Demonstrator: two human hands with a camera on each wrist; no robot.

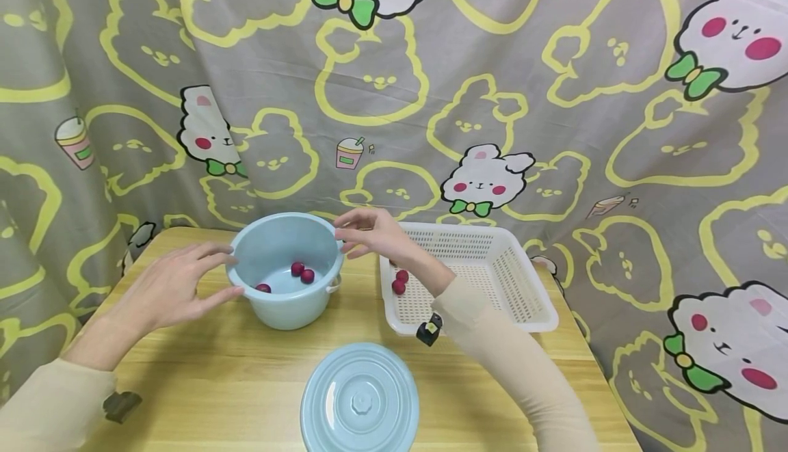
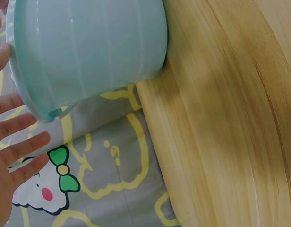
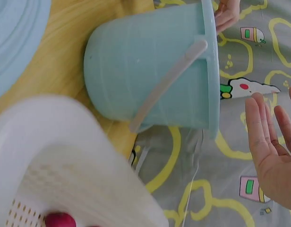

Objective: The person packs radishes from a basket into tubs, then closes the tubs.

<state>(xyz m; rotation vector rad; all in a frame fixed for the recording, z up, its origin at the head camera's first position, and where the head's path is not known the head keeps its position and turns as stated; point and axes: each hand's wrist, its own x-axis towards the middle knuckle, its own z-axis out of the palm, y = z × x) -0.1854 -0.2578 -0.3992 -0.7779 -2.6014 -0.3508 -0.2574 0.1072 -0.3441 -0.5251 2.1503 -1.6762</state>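
Your cream sleeves (image 1: 523,383) are framing a pale blue lid (image 1: 326,421) that is lying on the wooden table (image 1: 215,383). Your left hand (image 1: 169,288), fingers loosely spread, is hovering at the left rim of the blue bucket (image 1: 286,312), contact unclear; your right hand (image 1: 378,233), fingers relaxed and holding nothing, is hanging just off the right rim. Three dark red balls (image 1: 298,269) are resting inside the bucket; others are sitting in the white basket (image 1: 533,274).
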